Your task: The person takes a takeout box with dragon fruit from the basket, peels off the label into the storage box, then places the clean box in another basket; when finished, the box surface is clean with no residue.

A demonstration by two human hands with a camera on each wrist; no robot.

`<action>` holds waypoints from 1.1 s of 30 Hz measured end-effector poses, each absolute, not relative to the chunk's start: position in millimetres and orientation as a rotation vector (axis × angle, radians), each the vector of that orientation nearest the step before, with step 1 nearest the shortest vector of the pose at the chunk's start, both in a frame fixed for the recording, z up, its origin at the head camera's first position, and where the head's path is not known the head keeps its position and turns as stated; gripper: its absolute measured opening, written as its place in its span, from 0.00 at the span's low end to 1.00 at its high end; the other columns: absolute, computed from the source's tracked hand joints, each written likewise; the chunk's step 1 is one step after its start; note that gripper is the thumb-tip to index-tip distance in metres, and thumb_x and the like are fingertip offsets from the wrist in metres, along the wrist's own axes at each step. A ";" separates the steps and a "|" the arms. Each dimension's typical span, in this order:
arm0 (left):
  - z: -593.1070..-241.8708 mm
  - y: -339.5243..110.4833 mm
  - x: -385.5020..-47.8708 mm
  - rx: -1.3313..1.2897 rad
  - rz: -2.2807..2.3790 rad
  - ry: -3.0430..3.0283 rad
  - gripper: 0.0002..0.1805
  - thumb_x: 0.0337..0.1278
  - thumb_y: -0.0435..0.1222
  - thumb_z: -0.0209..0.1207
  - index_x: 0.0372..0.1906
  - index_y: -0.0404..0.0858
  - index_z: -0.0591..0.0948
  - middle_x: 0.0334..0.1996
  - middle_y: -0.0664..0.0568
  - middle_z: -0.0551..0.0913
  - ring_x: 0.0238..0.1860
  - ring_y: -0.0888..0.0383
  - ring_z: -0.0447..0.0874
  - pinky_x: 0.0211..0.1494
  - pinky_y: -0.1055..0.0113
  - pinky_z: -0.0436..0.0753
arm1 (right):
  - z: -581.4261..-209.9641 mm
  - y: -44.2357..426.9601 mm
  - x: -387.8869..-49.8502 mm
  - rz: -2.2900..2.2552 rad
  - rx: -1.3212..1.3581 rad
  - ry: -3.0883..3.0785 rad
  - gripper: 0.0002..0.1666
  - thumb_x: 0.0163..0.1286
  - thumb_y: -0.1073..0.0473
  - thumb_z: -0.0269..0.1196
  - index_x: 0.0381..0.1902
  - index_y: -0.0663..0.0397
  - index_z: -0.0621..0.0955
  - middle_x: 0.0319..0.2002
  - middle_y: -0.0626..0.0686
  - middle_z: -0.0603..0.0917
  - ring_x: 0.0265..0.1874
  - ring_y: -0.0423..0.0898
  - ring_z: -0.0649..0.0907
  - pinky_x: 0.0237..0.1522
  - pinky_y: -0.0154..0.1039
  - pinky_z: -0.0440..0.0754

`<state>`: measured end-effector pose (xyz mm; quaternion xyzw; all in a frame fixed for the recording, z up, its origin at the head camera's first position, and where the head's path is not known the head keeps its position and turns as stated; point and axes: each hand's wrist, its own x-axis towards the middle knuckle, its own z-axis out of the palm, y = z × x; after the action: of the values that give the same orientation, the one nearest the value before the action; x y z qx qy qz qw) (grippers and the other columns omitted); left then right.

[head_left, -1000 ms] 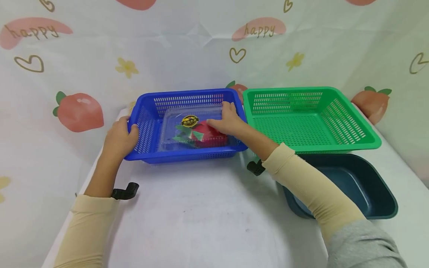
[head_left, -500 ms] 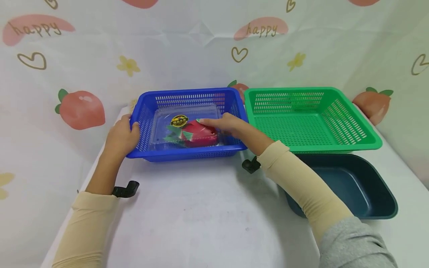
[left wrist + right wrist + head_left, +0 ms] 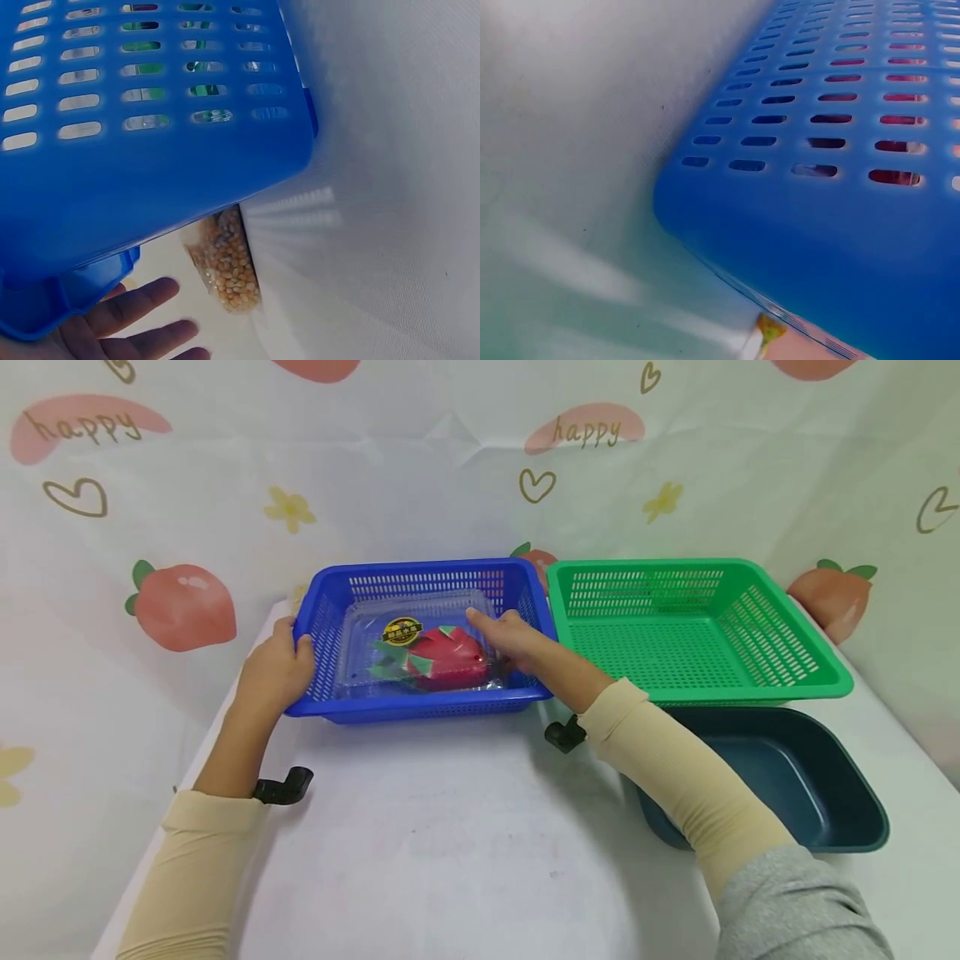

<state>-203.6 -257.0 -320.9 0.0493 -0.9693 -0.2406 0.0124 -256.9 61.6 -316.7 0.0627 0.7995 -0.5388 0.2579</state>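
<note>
In the head view, a blue plastic basket (image 3: 438,700) stands at the back of the table. A clear plastic clamshell box (image 3: 356,647) with a round yellow-and-black label lies in it. Under the clear lid is a red dragon fruit (image 3: 450,658) with green leaf tips. My left hand (image 3: 273,668) holds the basket's left rim, thumb on the near side; in the left wrist view several fingers (image 3: 142,304) stretch out past the rim. My right hand (image 3: 517,639) reaches into the basket at the box's right end. Its thumb is raised above the lid; the other fingers are mostly hidden.
A green basket (image 3: 697,700) stands right beside the blue one. In front of it sits a dark teal tub (image 3: 832,810), partly covered by the right sleeve. Behind the blue basket, tan kernels in a clear container (image 3: 232,274) show. A printed cloth (image 3: 420,468) hangs behind.
The clamshell box has shifted left inside the blue basket. My right hand has moved left and lower, and its thumb has lifted off the box lid. The left hand stays at the rim.
</note>
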 end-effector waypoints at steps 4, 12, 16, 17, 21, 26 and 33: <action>-319.7 -256.6 -201.4 0.177 -0.740 -3.028 0.35 0.79 0.46 0.31 0.76 0.24 0.47 0.62 0.17 0.64 0.59 0.20 0.67 0.61 0.29 0.67 | -317.3 60.8 -256.0 -1.478 0.155 2.195 0.48 0.76 0.34 0.52 0.75 0.61 0.51 0.68 0.62 0.63 0.66 0.59 0.70 0.60 0.55 0.77; -321.8 -252.4 -201.0 0.161 -0.732 -3.025 0.34 0.79 0.45 0.32 0.76 0.24 0.48 0.61 0.17 0.66 0.58 0.21 0.69 0.59 0.30 0.70 | -316.9 65.0 -248.7 -1.536 0.128 2.245 0.38 0.76 0.36 0.54 0.64 0.61 0.60 0.47 0.58 0.67 0.47 0.50 0.76 0.48 0.46 0.83; -323.3 -253.4 -202.5 0.149 -0.715 -3.019 0.34 0.78 0.44 0.32 0.76 0.23 0.49 0.62 0.17 0.66 0.58 0.21 0.69 0.59 0.30 0.70 | -314.3 67.0 -245.3 -1.577 0.077 2.260 0.29 0.76 0.37 0.54 0.46 0.59 0.64 0.42 0.57 0.68 0.41 0.48 0.78 0.43 0.43 0.83; -323.5 -253.9 -202.9 0.149 -0.714 -3.020 0.34 0.78 0.44 0.32 0.76 0.23 0.49 0.62 0.17 0.66 0.58 0.21 0.69 0.59 0.29 0.70 | -313.1 67.7 -245.2 -1.583 0.064 2.260 0.28 0.76 0.37 0.54 0.43 0.58 0.64 0.42 0.57 0.68 0.40 0.48 0.79 0.44 0.43 0.84; -323.2 -255.0 -203.5 0.149 -0.722 -3.018 0.34 0.78 0.45 0.32 0.76 0.24 0.49 0.62 0.17 0.66 0.58 0.21 0.69 0.58 0.30 0.70 | -306.5 70.4 -244.2 -1.620 0.047 2.258 0.28 0.76 0.37 0.55 0.41 0.55 0.62 0.42 0.58 0.67 0.40 0.49 0.78 0.50 0.50 0.84; -321.1 -257.3 -202.9 0.150 -0.717 -3.023 0.35 0.79 0.45 0.32 0.75 0.23 0.49 0.61 0.16 0.66 0.58 0.21 0.69 0.58 0.30 0.70 | -299.6 72.7 -241.2 -1.695 0.052 2.217 0.28 0.75 0.36 0.55 0.41 0.54 0.62 0.36 0.54 0.66 0.31 0.45 0.75 0.43 0.44 0.85; -318.3 -254.6 -200.7 0.135 -0.721 -3.015 0.34 0.78 0.44 0.33 0.75 0.22 0.50 0.60 0.16 0.66 0.58 0.21 0.69 0.58 0.30 0.70 | -285.9 81.6 -234.6 -1.825 0.000 2.136 0.28 0.76 0.39 0.56 0.27 0.51 0.60 0.15 0.46 0.60 0.13 0.41 0.65 0.24 0.35 0.76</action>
<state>-200.7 -254.6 -318.3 0.0434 -0.9715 -0.2322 0.0192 -234.6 81.6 -285.9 -0.0001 0.7498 -0.6407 0.1650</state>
